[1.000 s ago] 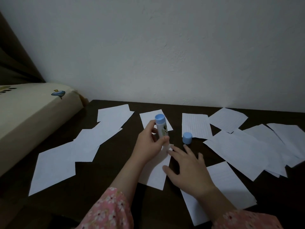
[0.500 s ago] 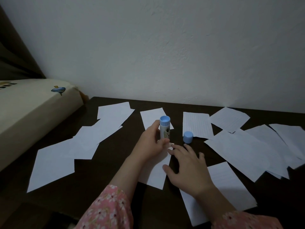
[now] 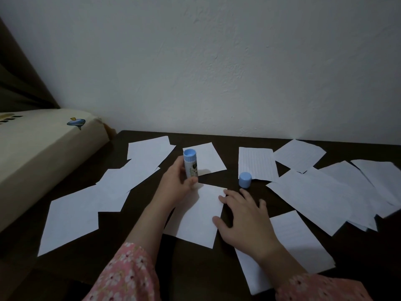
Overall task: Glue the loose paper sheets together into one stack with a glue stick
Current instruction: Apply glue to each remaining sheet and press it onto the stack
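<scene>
At frame centre the left hand (image 3: pixel 173 187) grips the uncapped glue stick (image 3: pixel 190 164) upright, tip down on a sheet (image 3: pixel 196 216). The right hand (image 3: pixel 245 220), fingers (image 3: pixel 225 194) spread, pins that sheet's edge. Best to stroke away from the pinned edge, pressing lightly, so the paper doesn't wrinkle.

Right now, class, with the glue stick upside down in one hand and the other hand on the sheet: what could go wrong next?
1. The left hand holds the white blue-ended glue stick at the far edge of the white paper sheet; the right hand pins only its right edge, so rubbing may drag or crease it.
2. The round blue cap stands loose nearby and could be knocked away.
</scene>
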`<action>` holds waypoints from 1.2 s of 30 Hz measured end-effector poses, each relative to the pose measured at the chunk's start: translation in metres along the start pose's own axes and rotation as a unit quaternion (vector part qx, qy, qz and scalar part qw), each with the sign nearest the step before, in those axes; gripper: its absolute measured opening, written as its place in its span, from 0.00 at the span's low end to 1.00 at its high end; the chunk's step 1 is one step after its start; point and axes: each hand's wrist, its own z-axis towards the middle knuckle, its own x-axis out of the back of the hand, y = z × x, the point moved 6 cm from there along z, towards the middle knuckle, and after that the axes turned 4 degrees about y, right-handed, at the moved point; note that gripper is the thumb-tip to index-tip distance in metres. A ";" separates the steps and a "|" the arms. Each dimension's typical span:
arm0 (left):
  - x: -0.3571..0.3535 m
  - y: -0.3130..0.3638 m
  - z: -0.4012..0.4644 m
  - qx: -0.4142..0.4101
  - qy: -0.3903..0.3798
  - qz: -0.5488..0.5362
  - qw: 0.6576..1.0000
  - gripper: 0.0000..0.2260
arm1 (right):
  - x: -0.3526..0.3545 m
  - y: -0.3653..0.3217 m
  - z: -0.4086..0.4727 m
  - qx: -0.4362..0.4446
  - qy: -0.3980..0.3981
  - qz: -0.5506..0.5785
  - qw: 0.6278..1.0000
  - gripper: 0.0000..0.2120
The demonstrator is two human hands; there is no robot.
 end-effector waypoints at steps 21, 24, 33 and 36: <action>0.035 -0.014 0.003 0.054 0.099 -0.205 0.972 0.19 | 0.000 0.000 -0.002 0.003 -0.001 -0.002 1.000 0.28; 0.038 -0.016 -0.002 0.067 0.117 -0.129 0.982 0.19 | 0.000 -0.001 -0.002 0.002 -0.002 -0.004 1.000 0.28; 0.035 -0.025 -0.003 0.053 0.112 -0.020 0.992 0.21 | 0.005 -0.001 -0.006 -0.026 0.029 -0.033 0.999 0.27; 0.034 -0.030 0.000 0.056 0.116 -0.012 0.992 0.23 | 0.004 -0.001 -0.008 -0.032 0.040 -0.028 0.998 0.27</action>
